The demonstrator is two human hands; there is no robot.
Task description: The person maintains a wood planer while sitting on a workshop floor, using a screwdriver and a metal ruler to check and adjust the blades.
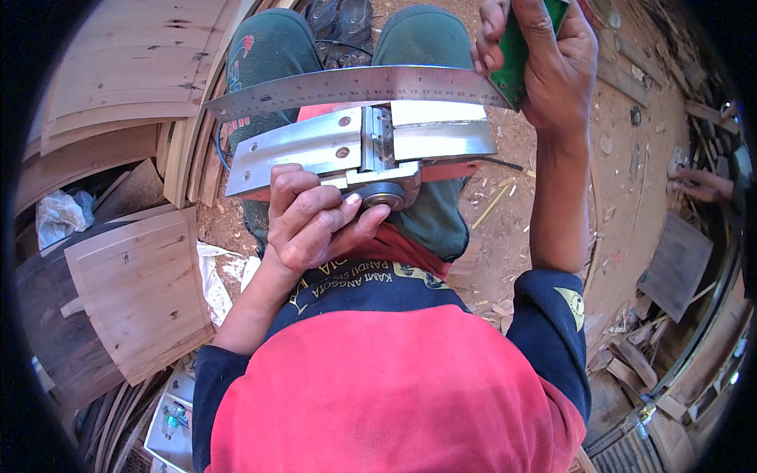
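Note:
An electric hand planer (303, 146) lies sole-up across my lap, its metal shoes and the cutter drum (382, 134) between them facing me. My left hand (311, 217) is at its near side, with thumb and fingers closed on the round drive pulley (380, 195). In my right hand (556, 59) is the green handle (516, 59) of a try square. The square's steel ruler blade (355, 85) runs leftward from the handle, along the far side of the planer's sole. Whether the blade touches the sole I cannot tell.
My green-trousered knees (426, 39) are beyond the planer. Wooden panels (146, 284) and boards lean at the left, near a white box (169, 426). Shavings litter the dirt floor (505, 229). Another person's hand (698, 185) shows at the far right, above a dark board (676, 264).

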